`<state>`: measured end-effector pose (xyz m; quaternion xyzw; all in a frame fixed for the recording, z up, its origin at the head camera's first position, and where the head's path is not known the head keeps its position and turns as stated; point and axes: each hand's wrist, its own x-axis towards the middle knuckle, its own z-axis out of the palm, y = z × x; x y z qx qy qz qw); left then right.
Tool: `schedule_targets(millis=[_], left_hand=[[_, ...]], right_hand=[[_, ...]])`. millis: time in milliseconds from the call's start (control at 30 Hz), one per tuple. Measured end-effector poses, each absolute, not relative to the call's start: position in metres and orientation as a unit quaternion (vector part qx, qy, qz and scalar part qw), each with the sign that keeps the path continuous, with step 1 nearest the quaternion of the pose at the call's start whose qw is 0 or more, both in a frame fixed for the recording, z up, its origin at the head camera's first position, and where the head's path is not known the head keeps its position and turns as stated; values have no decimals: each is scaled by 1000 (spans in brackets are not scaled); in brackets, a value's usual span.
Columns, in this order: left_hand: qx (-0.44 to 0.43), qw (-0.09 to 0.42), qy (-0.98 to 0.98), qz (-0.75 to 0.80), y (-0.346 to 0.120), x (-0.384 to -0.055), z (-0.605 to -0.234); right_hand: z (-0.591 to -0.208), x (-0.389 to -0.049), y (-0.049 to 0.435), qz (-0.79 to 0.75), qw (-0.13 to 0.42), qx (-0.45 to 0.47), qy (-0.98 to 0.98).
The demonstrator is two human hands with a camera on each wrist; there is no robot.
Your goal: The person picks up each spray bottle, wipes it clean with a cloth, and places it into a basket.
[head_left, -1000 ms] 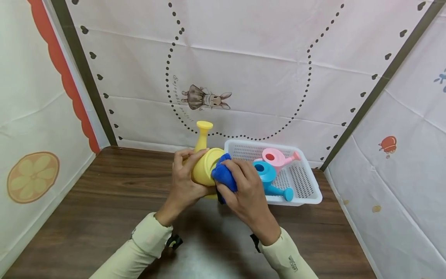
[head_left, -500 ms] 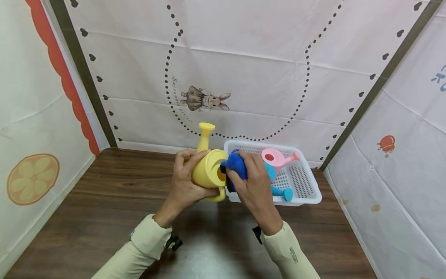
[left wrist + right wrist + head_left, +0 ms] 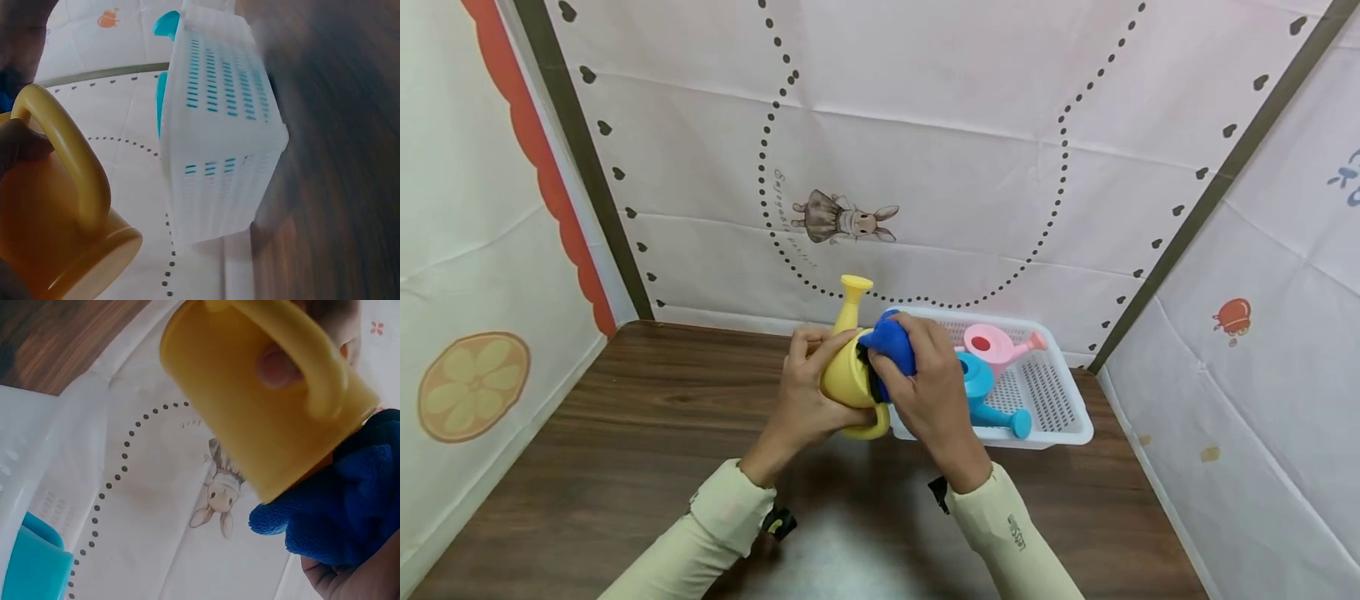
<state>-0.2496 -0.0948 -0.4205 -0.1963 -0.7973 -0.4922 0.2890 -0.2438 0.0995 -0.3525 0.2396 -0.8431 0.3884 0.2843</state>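
Observation:
My left hand (image 3: 808,392) grips a yellow watering can (image 3: 844,379) around its body, above the table. Its spout points away toward the back wall, and the handle loops at the near side. In the left wrist view the can's handle (image 3: 78,162) and base show beside the fingers. My right hand (image 3: 936,383) holds a bunched blue cloth (image 3: 893,343) against the can's top opening. Seen from the right wrist, the blue cloth (image 3: 337,500) lies along the rim of the yellow can (image 3: 250,394); the opening itself is hidden.
A white perforated basket (image 3: 1067,417) stands to the right on the wooden table (image 3: 655,467). In it lie a pink watering can (image 3: 992,343) and a blue watering can (image 3: 981,392). Printed cloth walls (image 3: 955,192) enclose the table at the back and sides.
The cloth came away from the can's opening to the right, baring it, then returned against it. The yellow can has shifted slightly right, still in the left hand.

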Motion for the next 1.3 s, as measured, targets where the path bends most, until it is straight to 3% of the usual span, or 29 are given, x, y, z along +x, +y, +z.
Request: schedule_targets(millis=[400,800,1300], left_hand=[[-178,301,-774,-529,-102,-254,-424],[-199,261,-775,-540,-98,-239,-422],[-198,280,-778,-526,-95,-236,-431]], right_hand=[[-363,-220,103,346,256,266,-862],[-362,-240,114,413,242,184,-858],[-346,-220,92,338,263,295,-854]])
